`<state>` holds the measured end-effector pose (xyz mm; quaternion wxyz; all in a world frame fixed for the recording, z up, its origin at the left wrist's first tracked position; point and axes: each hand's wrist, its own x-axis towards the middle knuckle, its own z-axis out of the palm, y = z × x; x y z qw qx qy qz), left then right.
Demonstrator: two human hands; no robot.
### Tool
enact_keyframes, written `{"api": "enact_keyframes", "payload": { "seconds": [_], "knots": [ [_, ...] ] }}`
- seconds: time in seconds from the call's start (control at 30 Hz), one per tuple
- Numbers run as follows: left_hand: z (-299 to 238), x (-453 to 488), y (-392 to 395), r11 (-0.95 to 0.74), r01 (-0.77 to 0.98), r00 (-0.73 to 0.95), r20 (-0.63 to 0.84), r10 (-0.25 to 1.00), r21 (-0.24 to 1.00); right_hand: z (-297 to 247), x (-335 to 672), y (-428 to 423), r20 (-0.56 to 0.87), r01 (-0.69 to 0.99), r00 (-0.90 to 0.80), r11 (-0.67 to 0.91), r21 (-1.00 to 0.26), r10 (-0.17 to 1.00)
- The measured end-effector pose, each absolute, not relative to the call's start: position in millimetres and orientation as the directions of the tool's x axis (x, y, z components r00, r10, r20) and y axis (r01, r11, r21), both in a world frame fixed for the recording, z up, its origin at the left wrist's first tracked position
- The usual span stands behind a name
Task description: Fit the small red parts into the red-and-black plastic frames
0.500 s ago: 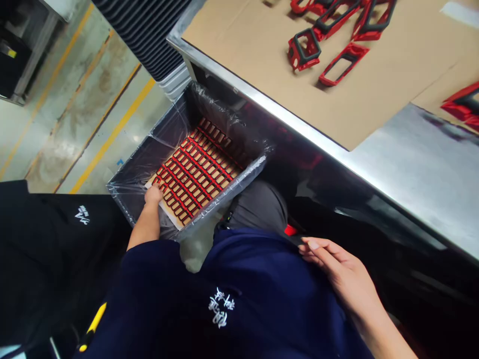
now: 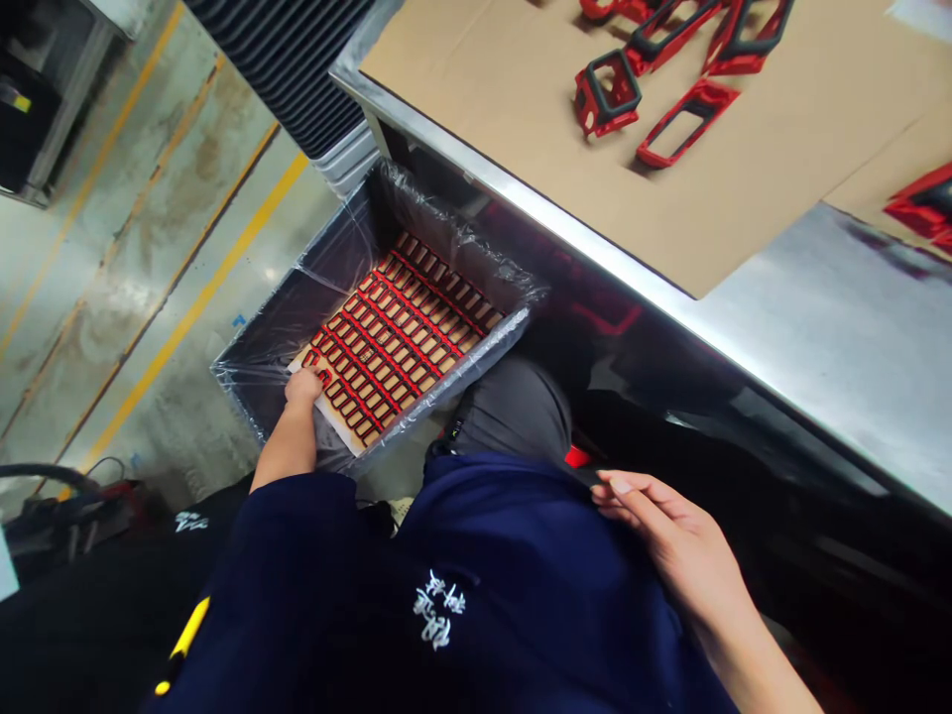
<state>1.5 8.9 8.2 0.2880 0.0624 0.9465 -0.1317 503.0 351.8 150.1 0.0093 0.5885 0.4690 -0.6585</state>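
Observation:
My left hand reaches down into a plastic-lined box, with its fingers closed at the near left corner of the rows of small red-and-black frames. A red frame shows at its fingertips, partly covered by the hand. The frames lie in tight rows on a brown cardboard sheet with a pale edge. My right hand hovers in front of my dark blue shirt, thumb and fingers drawn together, and nothing shows between them.
A metal-edged table covered with cardboard stands beyond the box, bearing larger red-and-black frames. Stacked ridged dark trays rise behind the box. At lower left is another person's dark clothing. Yellow lines mark the floor.
The person at my left has shifted down and away, uncovering floor and dark equipment. Both my hands have hardly moved, and the left stays at the same corner of the rows.

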Motion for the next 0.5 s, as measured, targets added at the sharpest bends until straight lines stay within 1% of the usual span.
{"api": "enact_keyframes", "payload": {
  "seconds": [0.13,0.23,0.33,0.4,0.5],
  "knots": [
    [12.2,3.6,11.2,0.963,0.198,-0.824,-0.563,0.064,-0.181,151.4,500.0,351.7,-0.791,0.566,-0.301,-0.568,-0.598,0.532],
    [18.3,2.6,12.7,0.969,0.180,-0.866,-0.495,0.074,-0.169,150.8,498.8,351.1,-0.795,0.572,-0.302,-0.567,-0.593,0.526],
    [23.7,-0.6,14.2,0.974,0.143,-0.903,-0.425,0.057,-0.174,149.5,500.2,350.5,-0.794,0.572,-0.303,-0.565,-0.594,0.528],
    [24.9,-3.0,15.8,0.977,0.119,-0.903,-0.428,0.032,-0.177,149.2,501.3,350.3,-0.788,0.567,-0.309,-0.562,-0.602,0.532],
    [23.1,-5.2,18.7,0.979,0.096,-0.878,-0.479,-0.001,-0.179,149.9,501.9,350.1,-0.783,0.556,-0.317,-0.564,-0.611,0.536]
  ]
}}
